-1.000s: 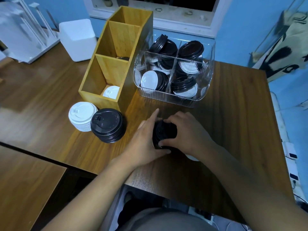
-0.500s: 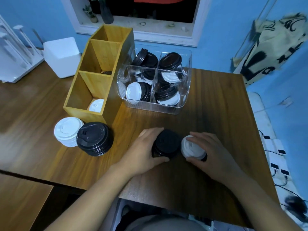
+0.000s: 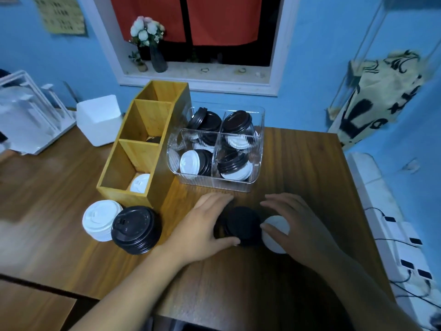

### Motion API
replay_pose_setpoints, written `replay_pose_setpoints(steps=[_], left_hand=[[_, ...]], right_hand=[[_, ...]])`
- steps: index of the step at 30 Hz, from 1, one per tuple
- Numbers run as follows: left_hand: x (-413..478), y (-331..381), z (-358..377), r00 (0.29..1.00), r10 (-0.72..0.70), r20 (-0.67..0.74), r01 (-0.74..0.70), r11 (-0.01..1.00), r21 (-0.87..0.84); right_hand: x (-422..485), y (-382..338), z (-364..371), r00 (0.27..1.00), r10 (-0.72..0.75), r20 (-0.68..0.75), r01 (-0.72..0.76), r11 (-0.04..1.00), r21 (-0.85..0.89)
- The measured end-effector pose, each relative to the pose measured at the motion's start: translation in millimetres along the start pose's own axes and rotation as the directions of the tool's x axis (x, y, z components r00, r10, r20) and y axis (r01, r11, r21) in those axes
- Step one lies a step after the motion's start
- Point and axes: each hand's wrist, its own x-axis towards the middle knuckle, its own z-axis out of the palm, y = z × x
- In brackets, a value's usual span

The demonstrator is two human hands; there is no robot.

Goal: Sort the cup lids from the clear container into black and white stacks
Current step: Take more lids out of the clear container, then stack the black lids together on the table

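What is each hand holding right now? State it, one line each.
Left hand: closed around the small stack of round black plastic cup lids.
Right hand: closed on the round white plastic cup lid.

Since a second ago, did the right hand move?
Yes. The right hand moved rightward off the black lids, now past the clear container's front-right corner, holding white lids.
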Motion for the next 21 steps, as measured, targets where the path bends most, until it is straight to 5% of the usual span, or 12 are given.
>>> replay_pose_setpoints(steps=[7, 12, 16, 21], left_hand=[[42.6, -30.9, -82.8, 0.983, -0.063, -0.172, 0.099, 0.972, 0.212], [109.5, -50.3, -102.3, 0.949, -0.307, 0.071, 0.248, 0.866, 0.435], [142.5, -69.1, -89.6, 0.88, -0.376, 0.29, 0.173, 0.822, 0.543], [156.5, -80.4, -77.0, 0.854, -0.37, 0.367, 0.086, 0.795, 0.6]], right_hand=[[95.8, -50.0, -23.1, 0.991, -0.103, -0.081, 0.101, 0.995, -0.027], [163.9, -71.0, -15.5, 0.994, 0.033, 0.108, -0.004, 0.965, -0.262], [184.9, -72.2, -3.9, 0.959, 0.163, 0.231, -0.072, 0.932, -0.356], [191.2, -72.3, 6.0, 0.946, 0.208, 0.25, -0.106, 0.924, -0.367]])
